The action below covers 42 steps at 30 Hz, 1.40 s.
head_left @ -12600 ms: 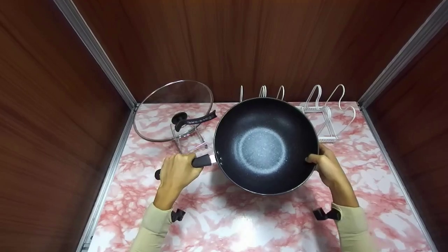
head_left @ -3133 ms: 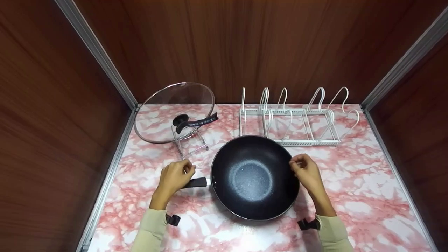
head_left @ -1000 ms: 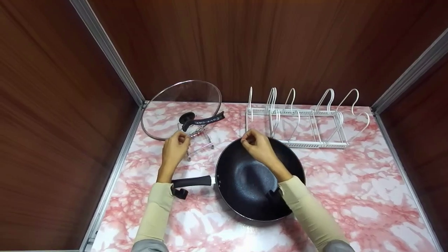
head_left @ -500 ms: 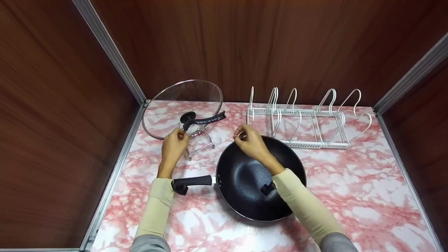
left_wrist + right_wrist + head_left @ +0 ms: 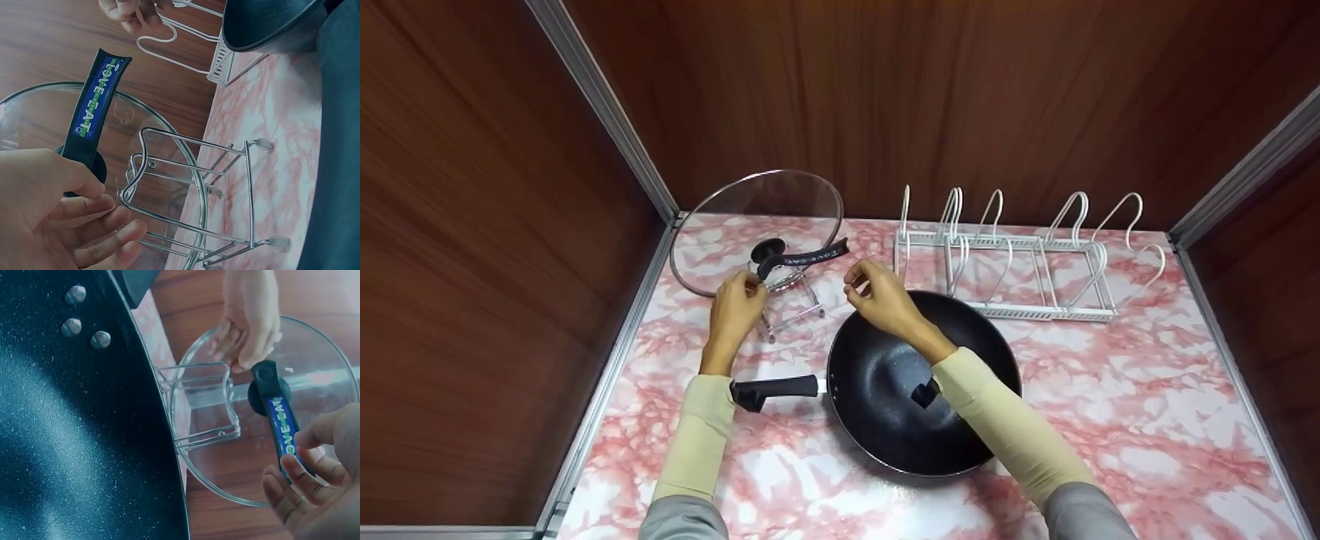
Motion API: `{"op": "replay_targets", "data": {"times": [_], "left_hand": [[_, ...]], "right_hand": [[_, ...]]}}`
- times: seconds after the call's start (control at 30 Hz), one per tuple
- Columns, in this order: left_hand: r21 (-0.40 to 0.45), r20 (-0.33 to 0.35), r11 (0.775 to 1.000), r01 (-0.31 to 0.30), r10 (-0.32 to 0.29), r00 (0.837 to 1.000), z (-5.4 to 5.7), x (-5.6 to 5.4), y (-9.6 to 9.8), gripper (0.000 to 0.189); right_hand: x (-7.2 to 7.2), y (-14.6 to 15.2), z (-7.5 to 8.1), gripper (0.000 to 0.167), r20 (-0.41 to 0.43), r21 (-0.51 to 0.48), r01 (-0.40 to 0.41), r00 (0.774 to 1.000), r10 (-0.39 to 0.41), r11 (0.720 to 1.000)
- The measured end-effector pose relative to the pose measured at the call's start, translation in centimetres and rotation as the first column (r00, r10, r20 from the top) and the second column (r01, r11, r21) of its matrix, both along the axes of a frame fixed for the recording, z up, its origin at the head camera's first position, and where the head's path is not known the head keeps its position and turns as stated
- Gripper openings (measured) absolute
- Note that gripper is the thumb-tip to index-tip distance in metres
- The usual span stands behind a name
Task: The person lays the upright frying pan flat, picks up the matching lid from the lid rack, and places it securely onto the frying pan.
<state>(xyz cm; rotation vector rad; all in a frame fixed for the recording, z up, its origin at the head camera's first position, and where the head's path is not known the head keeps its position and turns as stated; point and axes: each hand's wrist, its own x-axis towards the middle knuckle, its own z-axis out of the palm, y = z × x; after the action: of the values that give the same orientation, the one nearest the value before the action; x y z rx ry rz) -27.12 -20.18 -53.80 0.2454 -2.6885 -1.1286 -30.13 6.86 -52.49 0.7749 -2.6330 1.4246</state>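
A glass lid with a steel rim leans upright in a small chrome wire stand. Its long black handle has a blue "LOVE EAT" label and sticks out toward me. My left hand is at the handle's left end, fingers loosely bent, with its thumb overlapping the handle base in the left wrist view. Off the handle's other end hovers my right hand, fingers loosely curved and holding nothing. Below that arm, a black wok lies on the table, its handle pointing left under my left wrist.
A white wire rack with several upright loops stands behind the wok, to the right. Dark wood panels enclose the back and sides. The tabletop has a red-and-white marble pattern.
The wok, earlier held up by both hands, now lies on the table, released. Both hands have moved to the lid, the right one crossing leftward over the wok. The lid has stayed put.
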Motion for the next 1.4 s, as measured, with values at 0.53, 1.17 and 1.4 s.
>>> {"op": "replay_targets", "data": {"times": [0.53, 1.17, 1.4], "left_hand": [[0.016, 0.022, 0.999, 0.036, -0.036, 0.999, -0.4, -0.4, -0.1, 0.017], [0.024, 0.075, 0.996, 0.086, -0.087, 0.993, -1.0, -0.5, -0.1, 0.022], [0.03, 0.076, 0.996, 0.08, -0.082, 0.994, -1.0, -0.5, 0.0, 0.02]], "right_hand": [[-0.9, -2.2, 0.3, 0.023, -0.103, -0.008, -0.089, 0.991, 0.088, 0.996], [-1.4, -3.7, 1.3, 0.024, -0.232, 0.026, -0.104, 0.967, 0.107, 0.994], [-1.6, -4.2, 1.3, 0.023, -0.315, 0.083, -0.085, 0.943, 0.107, 0.993]]}}
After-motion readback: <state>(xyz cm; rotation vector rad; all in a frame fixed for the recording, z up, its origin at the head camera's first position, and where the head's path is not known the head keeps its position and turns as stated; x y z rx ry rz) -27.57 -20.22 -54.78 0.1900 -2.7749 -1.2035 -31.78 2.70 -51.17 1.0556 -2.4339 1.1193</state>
